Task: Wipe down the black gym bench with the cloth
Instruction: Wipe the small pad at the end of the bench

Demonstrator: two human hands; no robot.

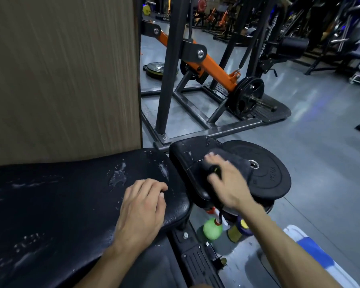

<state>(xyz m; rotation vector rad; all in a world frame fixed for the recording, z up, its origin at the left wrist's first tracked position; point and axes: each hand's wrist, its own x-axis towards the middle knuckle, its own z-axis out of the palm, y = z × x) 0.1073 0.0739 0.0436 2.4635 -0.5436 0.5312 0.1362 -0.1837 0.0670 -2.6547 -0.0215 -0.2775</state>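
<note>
The black gym bench has a long back pad [60,200] at lower left, wet with white foam streaks, and a smaller seat pad [187,154] just beyond it. My left hand [142,208] rests on the right end of the long pad, fingers loosely curled, holding nothing. My right hand [224,179] is blurred over the seat pad's right side and grips a dark cloth [235,163] that drapes onto the seat pad and the weight plate beside it. A small black object with a green mark sits under the thumb; I cannot tell what it is.
A black weight plate [266,179] lies right of the seat pad. Below it stand a green bottle [212,228] and a yellow-blue container [240,227]. A wooden panel [62,75] rises at left. An orange-and-black plate-loaded machine [206,65] stands ahead on grey floor.
</note>
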